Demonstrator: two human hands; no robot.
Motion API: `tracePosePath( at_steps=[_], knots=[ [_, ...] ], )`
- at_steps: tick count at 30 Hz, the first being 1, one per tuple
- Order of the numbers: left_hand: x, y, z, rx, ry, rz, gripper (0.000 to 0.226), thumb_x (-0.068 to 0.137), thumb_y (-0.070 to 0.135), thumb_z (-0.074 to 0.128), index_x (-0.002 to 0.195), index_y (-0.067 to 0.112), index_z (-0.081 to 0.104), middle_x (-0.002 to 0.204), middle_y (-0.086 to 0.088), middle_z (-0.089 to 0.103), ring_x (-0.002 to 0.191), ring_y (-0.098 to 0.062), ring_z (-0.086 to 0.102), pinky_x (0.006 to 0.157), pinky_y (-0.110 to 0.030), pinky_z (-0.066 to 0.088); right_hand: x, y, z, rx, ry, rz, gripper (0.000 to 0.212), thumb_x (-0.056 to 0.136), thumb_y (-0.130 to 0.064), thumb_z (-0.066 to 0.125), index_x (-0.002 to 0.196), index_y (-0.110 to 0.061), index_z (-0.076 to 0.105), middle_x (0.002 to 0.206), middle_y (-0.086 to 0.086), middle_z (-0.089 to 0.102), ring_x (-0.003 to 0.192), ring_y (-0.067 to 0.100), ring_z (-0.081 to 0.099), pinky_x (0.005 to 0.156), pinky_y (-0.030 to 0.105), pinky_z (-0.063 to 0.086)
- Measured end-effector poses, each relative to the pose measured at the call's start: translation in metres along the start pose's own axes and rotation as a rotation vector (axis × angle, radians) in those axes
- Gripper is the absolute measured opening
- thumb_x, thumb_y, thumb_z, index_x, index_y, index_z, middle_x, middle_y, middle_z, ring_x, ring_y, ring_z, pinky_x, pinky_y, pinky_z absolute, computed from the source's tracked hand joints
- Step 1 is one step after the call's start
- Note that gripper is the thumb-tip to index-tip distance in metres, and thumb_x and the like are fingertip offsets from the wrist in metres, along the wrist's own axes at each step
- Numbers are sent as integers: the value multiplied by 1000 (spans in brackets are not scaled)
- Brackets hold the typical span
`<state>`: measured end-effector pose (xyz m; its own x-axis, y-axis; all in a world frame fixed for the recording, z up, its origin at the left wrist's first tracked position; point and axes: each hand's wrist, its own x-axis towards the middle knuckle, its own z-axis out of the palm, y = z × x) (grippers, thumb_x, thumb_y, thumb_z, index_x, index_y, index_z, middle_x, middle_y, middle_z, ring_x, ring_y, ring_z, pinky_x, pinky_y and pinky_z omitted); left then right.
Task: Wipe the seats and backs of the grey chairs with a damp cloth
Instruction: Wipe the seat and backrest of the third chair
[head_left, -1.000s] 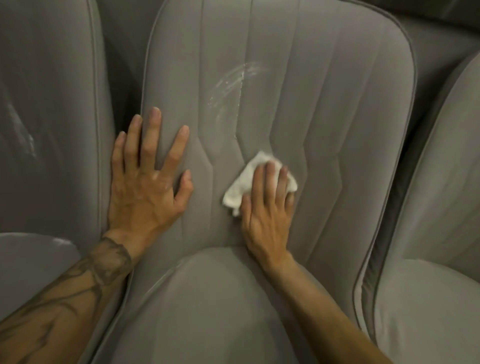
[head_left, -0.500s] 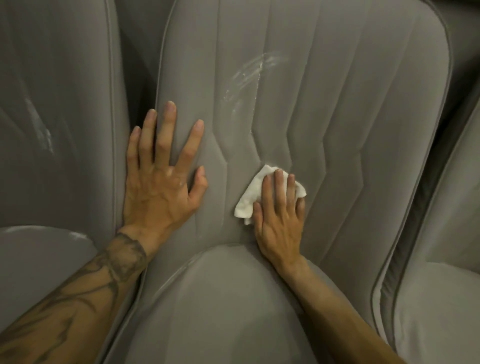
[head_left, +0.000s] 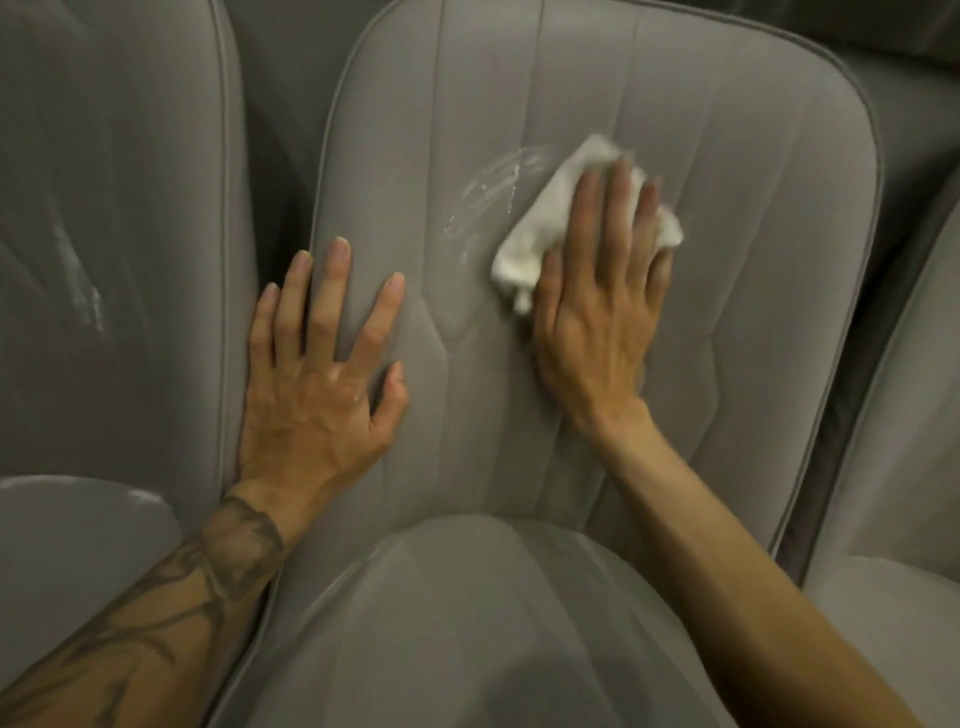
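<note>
The white cloth lies crumpled against the backrest of the middle grey chair, in its upper half and slightly right of centre. The right hand covers the cloth's right and lower part. Its fingers are straight and laid flat over the fabric, pressing it to the upholstery, and the thumb sits at the cloth's lower edge. The cloth's upper corner and left side stick out past the fingers. Just left of the cloth, a whitish curved smear marks the backrest across one of the stitched seams. The left hand rests flat on the same backrest near its left edge, lower than the cloth and well apart from it. Its fingers are spread and it holds nothing. Its tattooed forearm comes in from the lower left. The middle chair's seat fills the bottom of the view. The left grey chair stands close beside it and has pale streaks on its back. The right grey chair shows only in part.
</note>
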<state>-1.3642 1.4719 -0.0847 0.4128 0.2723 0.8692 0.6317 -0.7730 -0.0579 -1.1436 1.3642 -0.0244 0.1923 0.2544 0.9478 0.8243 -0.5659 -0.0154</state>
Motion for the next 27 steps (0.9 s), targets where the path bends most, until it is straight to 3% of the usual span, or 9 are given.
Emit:
tracePosePath(
  at_steps=[4,8,13,15,18,20,22,27],
  knots=[
    [0,0,1,-8,7,0,70,102,42,41,168,27,23,176,-14,11,161,-40,16,131,-55,14,13,-16,-6,31,-6,108,59,112,-37,29,164,-14,17,172,9,18,160,30,13,129,44,12],
    [0,1,-1,-18,1,-4,70,101,42,42,168,27,24,175,-15,13,161,-41,17,131,-55,14,-16,-6,-24,-10,-142,-70,58,111,-34,33,164,-12,21,171,12,20,160,31,14,127,47,20],
    [1,1,-2,-15,-2,-8,70,102,42,41,168,27,23,175,-15,13,161,-41,16,132,-53,12,91,-11,-12,33,68,-46,55,112,-37,27,162,-14,26,169,11,27,158,32,21,127,44,11],
    [1,2,-2,-16,-7,-9,71,101,41,43,168,27,23,175,-15,13,161,-41,17,131,-54,13,92,-26,-11,56,89,-33,54,112,-36,28,162,-14,28,169,10,29,157,35,22,127,47,15],
    [2,2,-4,-7,-10,-7,72,100,41,45,168,27,24,175,-16,14,161,-41,18,131,-54,14,32,-37,-21,55,-88,-196,56,112,-36,32,163,-15,26,171,8,24,159,35,19,122,48,26],
    [2,2,-4,-10,-12,-5,71,101,41,45,168,27,24,175,-16,14,161,-40,17,131,-54,13,14,-26,-31,41,-207,-322,56,112,-37,30,164,-18,23,172,4,20,160,30,14,124,45,25],
    [2,2,-5,-16,-8,-11,71,101,40,45,168,27,24,175,-15,14,161,-40,17,131,-53,11,46,-19,-28,20,-138,-331,55,113,-38,27,165,-19,22,172,4,21,160,27,16,126,44,22],
    [1,1,-1,-2,0,-9,72,101,41,43,168,28,21,176,-13,11,162,-38,16,132,-53,12,114,-46,-12,74,72,-130,55,112,-38,27,161,-14,31,168,10,31,157,34,25,126,47,23]
  ],
)
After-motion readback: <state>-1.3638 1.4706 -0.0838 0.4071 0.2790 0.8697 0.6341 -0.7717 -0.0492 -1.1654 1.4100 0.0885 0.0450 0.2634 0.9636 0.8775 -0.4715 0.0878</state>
